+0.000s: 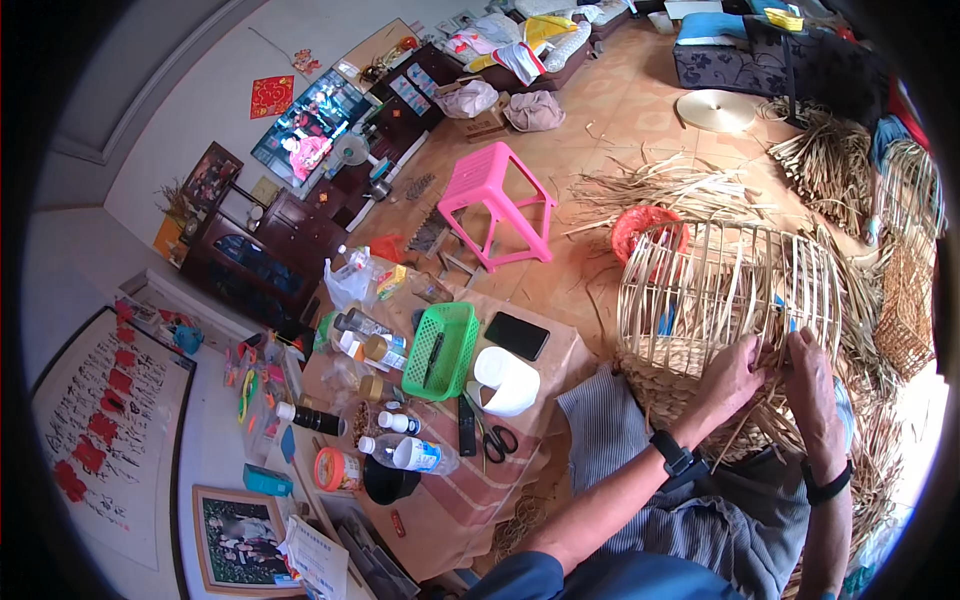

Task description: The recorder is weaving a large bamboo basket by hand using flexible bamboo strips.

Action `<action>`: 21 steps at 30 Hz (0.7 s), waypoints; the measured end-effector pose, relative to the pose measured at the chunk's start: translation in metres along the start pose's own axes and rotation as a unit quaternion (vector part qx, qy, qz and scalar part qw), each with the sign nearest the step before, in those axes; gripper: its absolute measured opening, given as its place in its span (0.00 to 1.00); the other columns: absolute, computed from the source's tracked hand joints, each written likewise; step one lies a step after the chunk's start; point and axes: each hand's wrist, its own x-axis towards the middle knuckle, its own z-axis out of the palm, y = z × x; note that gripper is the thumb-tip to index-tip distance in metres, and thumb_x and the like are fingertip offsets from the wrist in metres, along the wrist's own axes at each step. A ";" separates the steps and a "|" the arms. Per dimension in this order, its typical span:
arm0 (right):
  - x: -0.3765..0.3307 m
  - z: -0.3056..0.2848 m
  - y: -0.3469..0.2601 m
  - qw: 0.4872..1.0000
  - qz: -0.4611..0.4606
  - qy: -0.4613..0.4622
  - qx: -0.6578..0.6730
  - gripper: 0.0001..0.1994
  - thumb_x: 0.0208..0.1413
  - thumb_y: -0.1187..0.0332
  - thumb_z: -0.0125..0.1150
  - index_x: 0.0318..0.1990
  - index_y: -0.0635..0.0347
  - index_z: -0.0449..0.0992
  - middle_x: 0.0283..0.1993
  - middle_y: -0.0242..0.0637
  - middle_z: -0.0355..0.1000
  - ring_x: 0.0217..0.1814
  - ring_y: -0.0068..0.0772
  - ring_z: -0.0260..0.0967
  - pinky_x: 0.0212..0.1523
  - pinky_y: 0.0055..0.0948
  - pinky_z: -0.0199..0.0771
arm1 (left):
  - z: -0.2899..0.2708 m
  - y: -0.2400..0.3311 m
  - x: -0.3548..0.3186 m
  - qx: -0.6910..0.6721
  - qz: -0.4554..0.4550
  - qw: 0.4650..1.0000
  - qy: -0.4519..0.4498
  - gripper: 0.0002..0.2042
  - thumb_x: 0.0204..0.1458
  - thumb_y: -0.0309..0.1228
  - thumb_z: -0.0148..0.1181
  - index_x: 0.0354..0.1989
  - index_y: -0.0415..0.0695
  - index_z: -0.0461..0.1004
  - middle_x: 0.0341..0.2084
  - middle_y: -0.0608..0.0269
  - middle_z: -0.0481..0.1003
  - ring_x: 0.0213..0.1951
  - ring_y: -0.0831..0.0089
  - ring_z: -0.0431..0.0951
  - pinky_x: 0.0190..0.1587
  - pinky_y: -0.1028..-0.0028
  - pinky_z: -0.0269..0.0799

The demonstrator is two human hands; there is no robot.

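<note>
A half-woven basket (650, 372) lies on its side across my lap, over a grey striped cloth (600, 420). Its upright ribs (715, 265) stick out bare on the far part, while the near part is covered in thick braided straw. My left hand (732, 378) is closed in a pinch at the weaving edge, on a straw strip. Close beside it, the fingers of my right hand (808, 372) also pinch the straw there; their tips are partly hidden among the ribs. Loose strip ends hang below my hands.
To the left, a cloth-covered table (470, 510) bears a green basket (440, 350), a black phone (517, 335), a paper roll (505, 380), scissors (499, 442) and several bottles. Beyond stand a pink stool (500, 195) and a red bowl (640, 228). Straw (670, 190) litters the floor.
</note>
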 end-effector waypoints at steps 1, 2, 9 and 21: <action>0.001 0.001 0.000 1.000 0.011 -0.008 0.010 0.12 0.50 0.82 0.68 0.42 0.69 0.74 0.43 0.57 0.73 0.46 0.69 0.74 0.41 0.53 0.76 | 0.000 0.003 -0.001 0.006 0.004 1.000 0.011 0.17 0.60 0.30 0.73 0.53 0.37 0.76 0.33 0.49 0.83 0.36 0.53 0.85 0.41 0.57 0.78; 0.000 0.000 0.000 1.000 -0.012 0.013 -0.003 0.10 0.53 0.82 0.66 0.42 0.69 0.74 0.41 0.55 0.73 0.43 0.67 0.74 0.40 0.51 0.76 | 0.000 0.004 -0.003 0.006 0.023 0.999 0.032 0.17 0.60 0.30 0.72 0.54 0.38 0.77 0.33 0.49 0.83 0.35 0.53 0.85 0.41 0.58 0.79; -0.033 -0.017 -0.010 0.948 0.199 -0.053 0.244 0.12 0.58 0.80 0.70 0.46 0.67 0.75 0.38 0.40 0.78 0.38 0.31 0.76 0.36 0.35 0.76 | 0.010 -0.015 -0.007 0.073 0.098 0.989 0.082 0.13 0.62 0.31 0.69 0.52 0.40 0.79 0.35 0.45 0.83 0.39 0.48 0.86 0.42 0.53 0.79; -0.018 -0.015 -0.002 0.928 0.238 -0.059 0.281 0.09 0.52 0.85 0.72 0.34 0.66 0.75 0.30 0.31 0.76 0.29 0.19 0.69 0.28 0.27 0.71 | 0.006 -0.011 -0.005 0.000 0.076 0.996 0.035 0.14 0.62 0.33 0.70 0.51 0.39 0.81 0.32 0.48 0.82 0.37 0.52 0.84 0.42 0.57 0.78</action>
